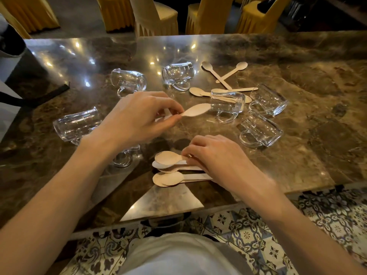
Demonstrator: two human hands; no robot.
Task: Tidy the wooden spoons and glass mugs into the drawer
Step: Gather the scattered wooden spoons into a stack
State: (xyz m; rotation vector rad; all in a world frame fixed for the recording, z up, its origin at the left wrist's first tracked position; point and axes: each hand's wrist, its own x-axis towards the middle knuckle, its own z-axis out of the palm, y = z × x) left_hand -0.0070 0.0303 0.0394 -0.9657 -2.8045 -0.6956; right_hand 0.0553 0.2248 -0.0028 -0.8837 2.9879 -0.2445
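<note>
My left hand (139,118) pinches a wooden spoon (197,112) by its neck, holding it just above the marble table (297,155), bowl pointing right. My right hand (216,157) presses down on the handles of a pile of wooden spoons (168,167) near the front edge. More loose spoons (222,75) lie crossed at the far centre, some under a tipped glass mug (228,105). Several glass mugs lie on their sides: far left (128,81), far centre (177,73), left (77,125), right (268,100), and nearer right (260,132). No drawer is in view.
Another mug (125,157) is partly hidden under my left forearm. Yellow-covered chairs (155,16) stand beyond the table's far edge. A black strap (45,96) lies at the left edge. Patterned floor tiles (258,231) show below the table's front edge.
</note>
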